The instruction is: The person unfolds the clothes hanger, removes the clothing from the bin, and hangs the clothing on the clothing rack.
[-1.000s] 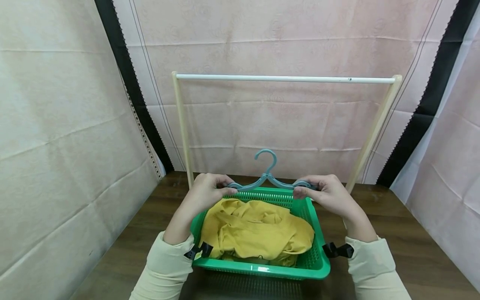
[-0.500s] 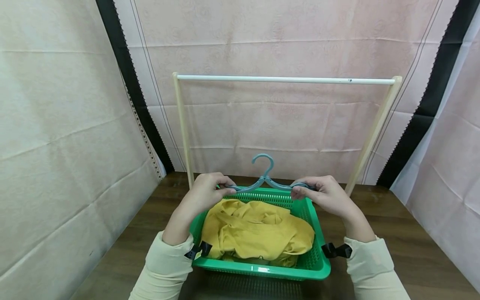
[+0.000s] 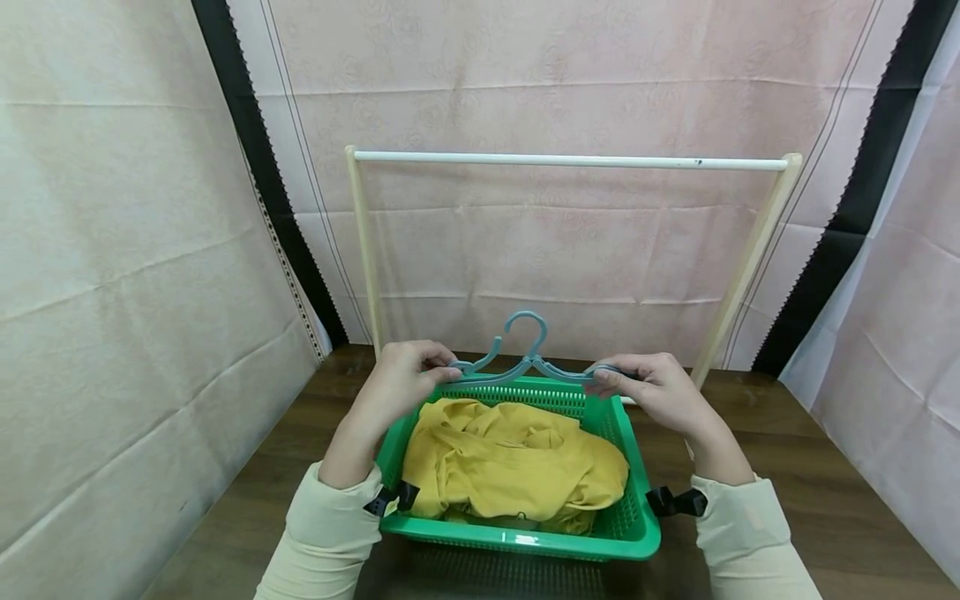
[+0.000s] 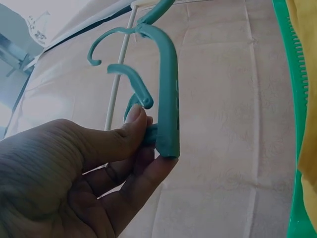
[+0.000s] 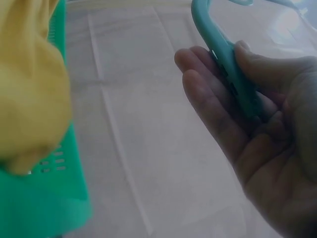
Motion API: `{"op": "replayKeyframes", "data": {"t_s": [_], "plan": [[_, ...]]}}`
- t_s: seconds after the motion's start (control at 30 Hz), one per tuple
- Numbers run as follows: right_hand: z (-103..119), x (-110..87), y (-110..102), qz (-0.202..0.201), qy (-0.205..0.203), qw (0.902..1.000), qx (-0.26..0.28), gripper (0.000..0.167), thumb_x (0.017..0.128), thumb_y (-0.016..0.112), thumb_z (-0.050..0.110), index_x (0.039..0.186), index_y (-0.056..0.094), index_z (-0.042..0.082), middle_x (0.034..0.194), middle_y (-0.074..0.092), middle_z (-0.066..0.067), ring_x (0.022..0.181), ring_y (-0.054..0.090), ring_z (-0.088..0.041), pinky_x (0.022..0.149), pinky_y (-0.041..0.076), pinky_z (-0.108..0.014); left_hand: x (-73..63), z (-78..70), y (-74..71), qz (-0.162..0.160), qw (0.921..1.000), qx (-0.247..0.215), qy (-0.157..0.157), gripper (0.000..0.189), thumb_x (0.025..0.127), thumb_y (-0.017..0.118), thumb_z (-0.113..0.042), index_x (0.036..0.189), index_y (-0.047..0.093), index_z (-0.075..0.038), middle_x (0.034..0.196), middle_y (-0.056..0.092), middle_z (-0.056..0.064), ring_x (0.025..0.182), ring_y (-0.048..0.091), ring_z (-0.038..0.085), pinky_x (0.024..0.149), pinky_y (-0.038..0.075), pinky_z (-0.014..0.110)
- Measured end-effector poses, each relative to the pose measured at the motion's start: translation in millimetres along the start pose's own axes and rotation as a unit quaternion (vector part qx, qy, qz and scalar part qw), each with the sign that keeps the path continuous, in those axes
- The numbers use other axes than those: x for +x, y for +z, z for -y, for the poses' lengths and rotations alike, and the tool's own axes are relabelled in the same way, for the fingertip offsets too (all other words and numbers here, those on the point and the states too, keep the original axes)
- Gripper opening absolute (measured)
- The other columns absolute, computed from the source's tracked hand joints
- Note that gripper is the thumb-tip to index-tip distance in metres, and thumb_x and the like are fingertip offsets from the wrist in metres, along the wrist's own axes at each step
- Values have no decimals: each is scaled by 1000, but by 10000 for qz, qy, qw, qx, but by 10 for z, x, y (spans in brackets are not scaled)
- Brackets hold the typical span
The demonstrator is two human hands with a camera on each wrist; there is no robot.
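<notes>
A blue-green folding clothes hanger [image 3: 534,362] is held level above the far rim of a green basket [image 3: 517,540], its hook upward. My left hand [image 3: 405,379] pinches its left end between thumb and fingers. In the left wrist view, a short hinged piece [image 4: 132,82] stands up off the hanger's arm [image 4: 169,99], beside the thumb. At the other end, my right hand [image 3: 660,387] grips the hanger; the right wrist view shows the thumb on top of its right arm [image 5: 230,67] and fingers beneath. Crumpled yellow cloth [image 3: 517,458] lies in the basket.
A rack with a white crossbar [image 3: 570,158] and cream posts [image 3: 750,258] stands behind the basket. Brown wood-look table [image 3: 757,450] extends on both sides. Pale fabric walls [image 3: 150,275] enclose the left, back and right.
The hanger has come down slightly. My left hand has shifted a little left, and a hinged piece at the hanger's left end has swung up. My right hand keeps its grip.
</notes>
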State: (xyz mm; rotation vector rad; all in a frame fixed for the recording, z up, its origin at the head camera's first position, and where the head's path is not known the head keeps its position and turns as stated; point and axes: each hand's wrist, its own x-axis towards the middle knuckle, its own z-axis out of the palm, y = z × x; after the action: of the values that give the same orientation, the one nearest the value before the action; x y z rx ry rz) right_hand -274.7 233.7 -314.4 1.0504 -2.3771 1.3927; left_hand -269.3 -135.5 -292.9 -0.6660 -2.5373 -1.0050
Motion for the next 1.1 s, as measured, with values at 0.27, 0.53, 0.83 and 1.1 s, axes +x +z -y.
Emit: {"op": "replayKeyframes", "data": {"t_s": [0.27,0.53,0.83,1.1], "plan": [[-8,-51,-59,-400,86,9990,-157,21,103,57,9,115,73,2,100,76,-10,82,75,-23,80,59,-30,-7,57,-59,-177,9985,-175,-489,8,95,73,-22,96,75,-14,84,72,-5,76,66,14,67,55,34],[-25,-103,-142,-874,206,9952,-398,19,104,58,14,108,76,9,100,76,-6,80,75,-18,78,58,-27,-37,106,-135,-492,9923,-555,-991,13,98,69,-24,101,73,-12,87,73,0,77,70,13,70,56,37],[-54,-112,-192,-1349,316,9904,-25,21,103,59,13,108,72,-1,96,76,-14,75,74,-23,76,59,-29,-32,190,-176,-836,9856,-885,-1170,18,99,68,-22,104,72,-6,88,73,6,74,72,15,66,59,29],[-101,-104,-187,-1493,322,9873,425,25,103,59,13,110,69,-8,96,75,-17,79,75,-25,81,58,-30,-30,203,-153,-811,9833,-985,-1297,19,99,68,-23,105,73,-5,91,74,7,76,72,16,67,59,29]]}}
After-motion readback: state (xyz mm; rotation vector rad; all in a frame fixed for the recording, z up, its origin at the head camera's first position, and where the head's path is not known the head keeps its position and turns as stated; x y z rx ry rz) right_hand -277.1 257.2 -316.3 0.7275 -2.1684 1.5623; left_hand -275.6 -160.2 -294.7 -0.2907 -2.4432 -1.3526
